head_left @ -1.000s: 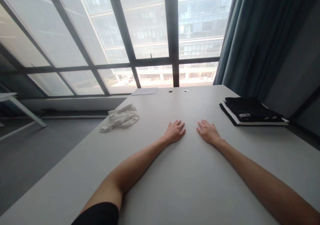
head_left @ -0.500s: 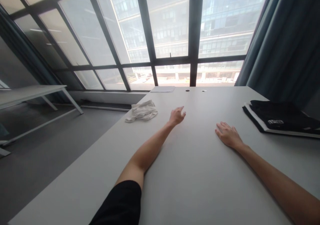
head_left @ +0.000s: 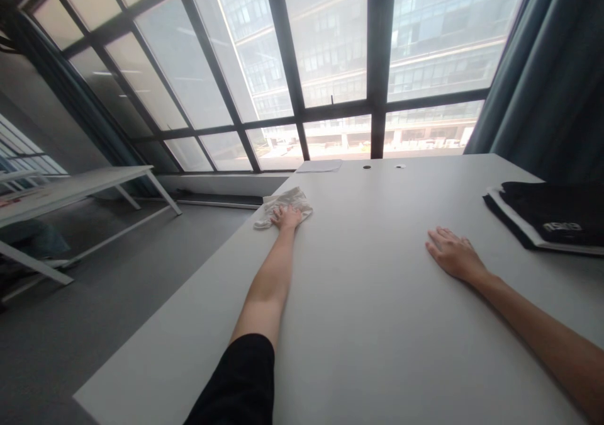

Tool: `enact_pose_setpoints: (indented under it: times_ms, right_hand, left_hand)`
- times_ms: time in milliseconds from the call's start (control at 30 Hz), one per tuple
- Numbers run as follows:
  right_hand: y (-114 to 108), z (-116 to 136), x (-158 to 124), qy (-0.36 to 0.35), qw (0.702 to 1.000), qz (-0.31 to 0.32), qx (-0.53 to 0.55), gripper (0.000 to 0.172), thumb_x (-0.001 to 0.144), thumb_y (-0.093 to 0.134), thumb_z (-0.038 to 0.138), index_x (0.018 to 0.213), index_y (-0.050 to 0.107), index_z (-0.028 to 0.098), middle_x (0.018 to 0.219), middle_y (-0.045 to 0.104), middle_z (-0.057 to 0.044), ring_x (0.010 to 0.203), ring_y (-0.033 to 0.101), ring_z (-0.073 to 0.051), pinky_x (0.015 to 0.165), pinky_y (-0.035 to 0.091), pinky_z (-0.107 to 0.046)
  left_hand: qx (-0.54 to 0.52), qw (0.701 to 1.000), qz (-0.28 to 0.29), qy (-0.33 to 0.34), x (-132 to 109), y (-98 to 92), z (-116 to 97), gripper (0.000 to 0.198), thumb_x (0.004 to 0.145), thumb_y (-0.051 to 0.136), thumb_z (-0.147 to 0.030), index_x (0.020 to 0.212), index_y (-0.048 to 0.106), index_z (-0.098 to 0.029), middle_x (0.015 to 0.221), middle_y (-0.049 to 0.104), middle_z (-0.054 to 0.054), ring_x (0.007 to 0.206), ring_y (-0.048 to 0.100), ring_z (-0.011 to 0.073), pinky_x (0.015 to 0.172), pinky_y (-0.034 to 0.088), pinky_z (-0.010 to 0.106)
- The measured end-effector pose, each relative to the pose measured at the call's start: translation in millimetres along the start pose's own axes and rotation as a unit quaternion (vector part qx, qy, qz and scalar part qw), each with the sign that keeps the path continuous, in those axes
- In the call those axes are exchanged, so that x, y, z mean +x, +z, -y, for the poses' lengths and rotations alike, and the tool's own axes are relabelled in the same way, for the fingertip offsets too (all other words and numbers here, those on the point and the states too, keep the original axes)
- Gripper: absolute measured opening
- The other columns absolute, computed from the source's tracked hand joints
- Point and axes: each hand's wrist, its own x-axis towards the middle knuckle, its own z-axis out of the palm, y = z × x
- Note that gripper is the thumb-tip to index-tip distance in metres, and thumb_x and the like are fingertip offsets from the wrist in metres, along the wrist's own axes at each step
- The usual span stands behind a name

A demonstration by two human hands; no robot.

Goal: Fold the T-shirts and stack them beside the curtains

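Observation:
A crumpled white cloth [head_left: 302, 201] lies near the left edge of the white table [head_left: 358, 299]. My left hand [head_left: 287, 216] rests on top of it with the fingers spread, covering part of the fabric; no grip on it shows. On the right side, my right hand [head_left: 453, 255] lies palm down on the tabletop, fingers stretched out and nothing under them that I can see. Its nearest neighbour is a folded black garment [head_left: 561, 214] with white lettering, stacked with something white and another dark layer.
Flat white sheets [head_left: 319, 166] sit at the table's far edge, with a dark round hole [head_left: 367, 167] and a small white piece [head_left: 400, 167] nearby. Another white table [head_left: 85, 186] stands to the left across grey floor. Windows [head_left: 335, 41] and a blue-grey curtain [head_left: 533, 79] are beyond.
My left hand has moved left from over the bare tabletop onto the white cloth. My right hand stays flat on the table. The view has shifted slightly left.

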Motion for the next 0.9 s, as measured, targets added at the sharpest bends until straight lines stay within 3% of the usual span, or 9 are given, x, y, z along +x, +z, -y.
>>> enact_pose_setpoints:
  times_ms: [133,267,500,633,767,900]
  right_hand:
    - [-2.4,2.1,-0.7,0.004,1.000,-0.001,0.001,0.053,0.101,0.031,0.043,0.142,0.052,0.016,0.157,0.042,-0.017,0.147,0.034,-0.031,0.115,0.029,-0.061]
    - [-2.3,2.6,-0.6,0.006,1.000,-0.001,0.000,0.053,0.101,0.032,0.042,0.142,0.053,0.016,0.156,0.043,-0.017,0.146,0.036,-0.031,0.115,0.029,-0.060]
    - [-5.0,4.1,-0.1,0.011,1.000,0.004,0.008,0.053,0.101,0.033,0.041,0.143,0.052,0.016,0.157,0.042,-0.017,0.147,0.035,-0.030,0.116,0.027,-0.059]
    - [-10.8,8.1,-0.6,0.014,1.000,0.009,0.021,0.051,0.100,0.036,0.039,0.143,0.052,0.016,0.157,0.042,-0.017,0.147,0.035,-0.031,0.115,0.027,-0.060]
    - [-14.1,10.9,-0.6,0.019,0.999,0.005,0.044,0.051,0.100,0.039,0.039,0.142,0.053,0.015,0.157,0.043,-0.017,0.146,0.035,-0.030,0.117,0.025,-0.059]
    - [-18.1,10.0,-0.1,0.018,0.993,-0.052,0.105,0.050,0.098,0.038,0.033,0.141,0.054,0.012,0.150,0.050,-0.017,0.141,0.043,-0.028,0.117,0.029,-0.051]
  left_hand:
    - [0.009,1.000,0.018,0.014,0.4,2.9,-3.6,0.058,0.101,0.041,-0.045,0.148,0.041,-0.012,0.165,0.022,0.020,0.149,0.012,0.0419,0.114,0.015,0.063]
    - [0.012,0.999,0.032,0.042,-5.4,5.8,-12.4,0.060,0.100,0.044,-0.048,0.147,0.042,-0.011,0.164,0.023,0.020,0.147,0.018,0.0402,0.115,0.018,0.060]
    - [0.029,0.982,0.073,0.173,-36.6,32.2,-63.6,0.058,0.097,0.042,-0.053,0.149,0.046,-0.027,0.164,0.029,0.012,0.152,0.012,0.0413,0.114,0.015,0.068]
    - [0.023,0.956,0.102,0.275,-73.2,50.7,-99.9,0.059,0.095,0.044,-0.057,0.149,0.046,-0.033,0.165,0.029,0.010,0.153,0.014,0.0404,0.115,0.016,0.068]
    - [0.014,0.933,0.121,0.340,-131.7,68.9,-128.1,0.070,0.095,0.042,-0.062,0.155,0.037,-0.025,0.166,0.021,0.018,0.151,0.011,0.0479,0.112,0.015,0.072]
    - [-0.032,0.894,0.122,0.430,-182.2,70.9,-142.9,0.071,0.098,0.037,-0.064,0.158,0.030,-0.026,0.167,0.018,0.018,0.151,0.015,0.0472,0.114,0.019,0.069]
